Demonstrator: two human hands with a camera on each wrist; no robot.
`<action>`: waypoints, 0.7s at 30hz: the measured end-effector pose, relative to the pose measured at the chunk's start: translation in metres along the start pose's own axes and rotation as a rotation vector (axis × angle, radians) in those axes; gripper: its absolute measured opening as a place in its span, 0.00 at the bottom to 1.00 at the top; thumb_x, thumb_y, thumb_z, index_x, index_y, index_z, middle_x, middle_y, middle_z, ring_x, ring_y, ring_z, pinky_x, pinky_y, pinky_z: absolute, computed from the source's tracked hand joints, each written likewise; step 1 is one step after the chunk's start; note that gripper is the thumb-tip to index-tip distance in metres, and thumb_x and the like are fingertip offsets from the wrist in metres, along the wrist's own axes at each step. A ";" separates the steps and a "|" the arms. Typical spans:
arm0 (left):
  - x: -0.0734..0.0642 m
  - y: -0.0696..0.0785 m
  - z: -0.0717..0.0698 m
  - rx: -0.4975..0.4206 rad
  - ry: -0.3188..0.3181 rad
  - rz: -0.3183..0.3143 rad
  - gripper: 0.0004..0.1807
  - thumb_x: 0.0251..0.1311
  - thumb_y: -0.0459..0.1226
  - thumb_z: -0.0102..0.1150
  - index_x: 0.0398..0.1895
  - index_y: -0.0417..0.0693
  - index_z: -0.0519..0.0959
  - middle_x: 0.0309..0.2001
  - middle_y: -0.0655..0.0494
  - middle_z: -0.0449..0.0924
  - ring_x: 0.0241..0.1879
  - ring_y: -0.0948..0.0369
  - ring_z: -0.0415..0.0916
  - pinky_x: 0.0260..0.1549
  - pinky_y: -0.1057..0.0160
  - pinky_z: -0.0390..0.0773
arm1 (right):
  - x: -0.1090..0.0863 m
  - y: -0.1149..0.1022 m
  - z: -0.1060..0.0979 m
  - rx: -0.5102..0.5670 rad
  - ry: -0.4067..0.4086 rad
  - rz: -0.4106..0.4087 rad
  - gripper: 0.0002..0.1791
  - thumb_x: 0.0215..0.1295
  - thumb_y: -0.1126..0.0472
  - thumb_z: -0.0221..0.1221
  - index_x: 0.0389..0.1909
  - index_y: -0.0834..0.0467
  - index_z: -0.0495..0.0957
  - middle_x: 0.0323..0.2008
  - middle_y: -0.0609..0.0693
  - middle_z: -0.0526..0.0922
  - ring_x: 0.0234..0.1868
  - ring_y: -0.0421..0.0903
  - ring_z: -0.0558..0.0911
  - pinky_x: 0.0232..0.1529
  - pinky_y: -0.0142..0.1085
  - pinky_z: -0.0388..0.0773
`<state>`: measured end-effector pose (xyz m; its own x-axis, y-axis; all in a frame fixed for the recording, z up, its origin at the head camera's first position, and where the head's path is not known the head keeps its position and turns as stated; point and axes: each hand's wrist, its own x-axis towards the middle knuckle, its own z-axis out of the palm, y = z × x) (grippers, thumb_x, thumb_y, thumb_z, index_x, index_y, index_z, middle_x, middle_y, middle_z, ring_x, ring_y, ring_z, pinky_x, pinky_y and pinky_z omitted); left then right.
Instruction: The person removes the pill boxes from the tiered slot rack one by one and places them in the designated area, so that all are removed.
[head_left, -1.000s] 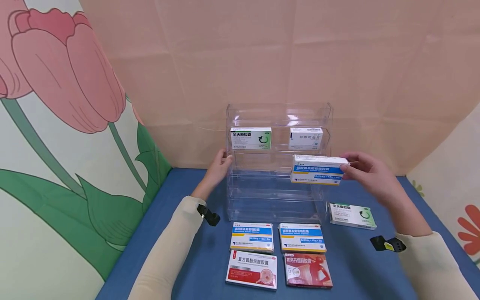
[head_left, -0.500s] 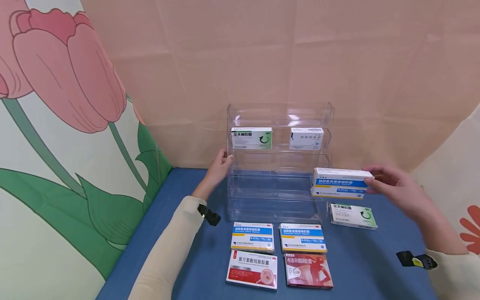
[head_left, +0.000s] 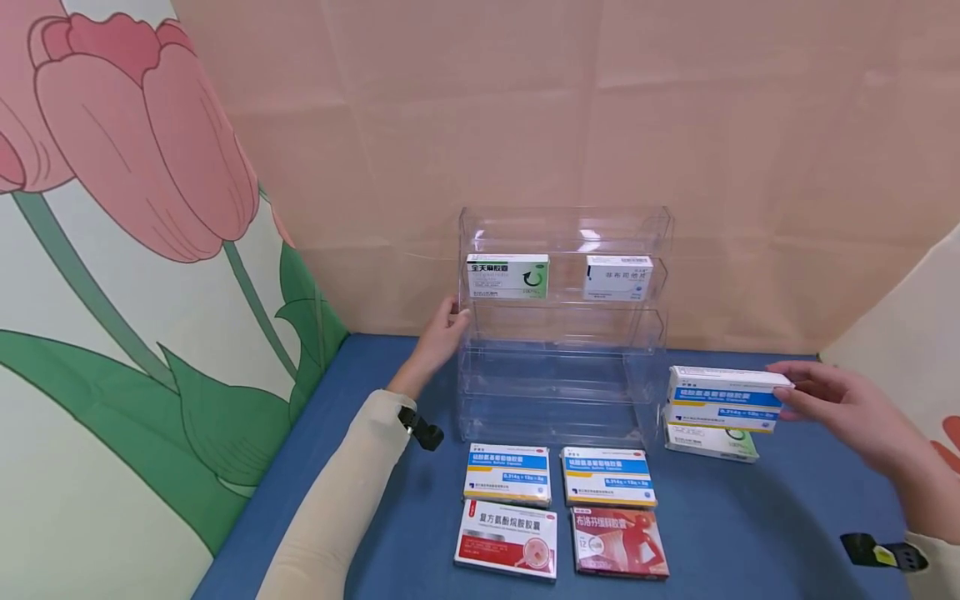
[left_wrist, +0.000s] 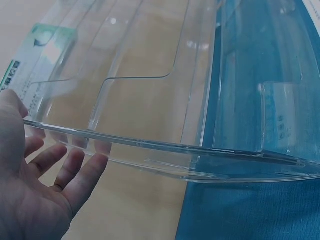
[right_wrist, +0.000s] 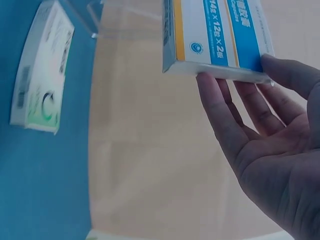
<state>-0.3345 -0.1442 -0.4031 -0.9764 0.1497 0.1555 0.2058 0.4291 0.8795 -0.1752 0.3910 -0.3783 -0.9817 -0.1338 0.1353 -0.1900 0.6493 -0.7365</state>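
A clear tiered display rack (head_left: 555, 392) stands on the blue table against the back wall. My left hand (head_left: 437, 342) grips its left side panel; in the left wrist view the thumb and fingers (left_wrist: 80, 182) lie on either side of the panel's edge. My right hand (head_left: 843, 408) pinches the right end of a white, blue and yellow medicine box (head_left: 723, 400) between thumb and fingers. That box is held up right of the rack and partly covers a white-and-green medicine box (head_left: 708, 442) on the table. In the right wrist view the held box (right_wrist: 217, 37) has only its end gripped.
On an upper tier sit a green-and-white box (head_left: 508, 277) and a white box (head_left: 618, 278). Before the rack lie two blue-and-white boxes (head_left: 507, 475) (head_left: 608, 477), a red-and-white box (head_left: 506, 539) and a red box (head_left: 619, 542). A tulip-patterned cloth (head_left: 135, 150) hangs at left.
My right hand has carried the blue-and-white medicine box from in front of the rack's right side, right and down, to over the green-and-white box. The left hand stays on the rack.
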 end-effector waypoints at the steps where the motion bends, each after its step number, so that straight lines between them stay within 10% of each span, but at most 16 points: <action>1: 0.000 0.000 0.000 0.001 0.002 -0.002 0.28 0.76 0.49 0.44 0.74 0.48 0.60 0.60 0.45 0.70 0.54 0.48 0.73 0.42 0.52 0.77 | -0.001 0.004 -0.001 0.000 -0.006 0.011 0.26 0.74 0.58 0.58 0.65 0.68 0.68 0.43 0.26 0.78 0.38 0.34 0.85 0.36 0.29 0.83; 15: -0.001 0.001 0.000 0.011 -0.004 -0.002 0.29 0.76 0.50 0.43 0.74 0.48 0.59 0.61 0.43 0.71 0.54 0.48 0.74 0.40 0.54 0.79 | -0.019 0.067 -0.019 0.026 -0.042 0.126 0.27 0.75 0.57 0.58 0.64 0.73 0.66 0.40 0.27 0.79 0.35 0.40 0.85 0.35 0.35 0.85; 21: -0.001 0.001 0.000 0.005 -0.005 -0.004 0.28 0.76 0.50 0.44 0.73 0.49 0.60 0.60 0.44 0.71 0.51 0.48 0.74 0.39 0.54 0.78 | -0.024 0.089 -0.028 0.013 -0.099 0.237 0.31 0.77 0.53 0.55 0.65 0.75 0.63 0.45 0.46 0.83 0.36 0.41 0.84 0.37 0.37 0.85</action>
<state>-0.3337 -0.1435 -0.4025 -0.9769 0.1528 0.1494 0.2022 0.4338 0.8781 -0.1689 0.4730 -0.4284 -0.9929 -0.0517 -0.1073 0.0464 0.6616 -0.7485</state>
